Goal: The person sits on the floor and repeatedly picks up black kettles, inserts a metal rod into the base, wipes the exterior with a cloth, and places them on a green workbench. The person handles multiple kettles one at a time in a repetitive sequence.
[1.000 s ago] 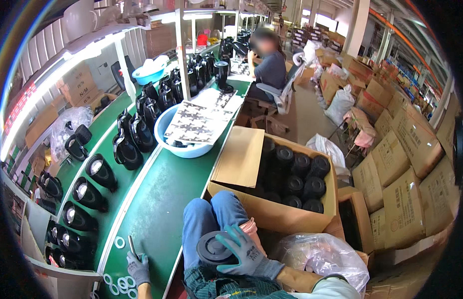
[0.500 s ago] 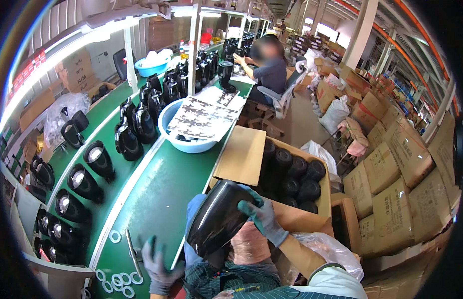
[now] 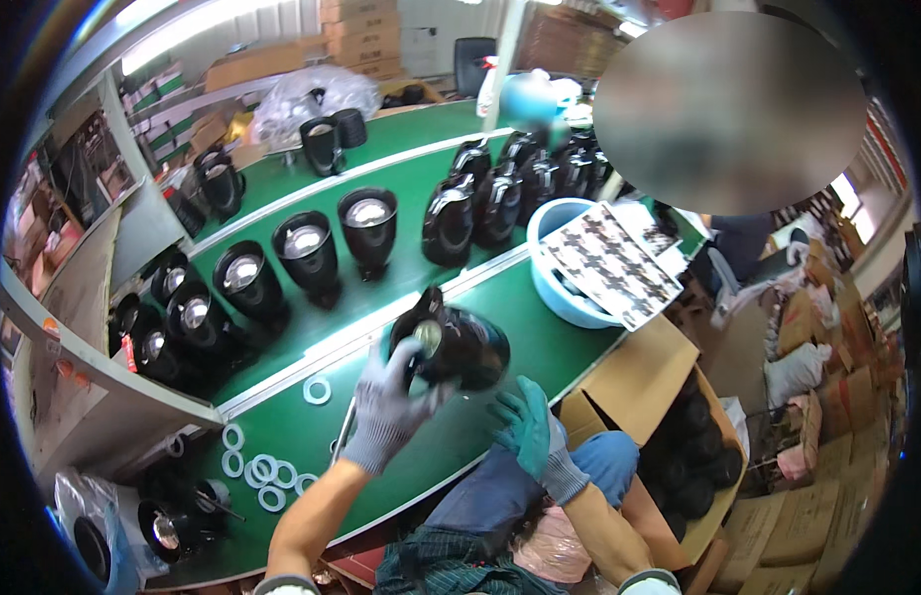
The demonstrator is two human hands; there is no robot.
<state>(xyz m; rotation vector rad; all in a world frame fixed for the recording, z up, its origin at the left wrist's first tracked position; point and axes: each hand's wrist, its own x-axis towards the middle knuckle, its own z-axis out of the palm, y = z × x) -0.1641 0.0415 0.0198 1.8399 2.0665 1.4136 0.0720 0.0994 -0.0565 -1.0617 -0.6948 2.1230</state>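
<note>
A glossy black jug lies tilted over the green bench, its rim end toward the left. My left hand, in a grey glove, grips it at that end with fingers around its edge. My right hand, in a grey glove with a green palm, is open just below and to the right of the jug, holding nothing. A thin metal rod lies beside my left wrist. Several pale rings lie loose on the bench to the left, with one ring farther off.
Several black vessels with shiny silver insides stand beyond the white rail. Black jugs stand farther right, near a light-blue basin topped with patterned sheets. An open carton holds black round pieces beside my right arm.
The jug has gone from my right hand above my lap to my left hand over the bench. My right hand has let go and opened. The view has swung left.
</note>
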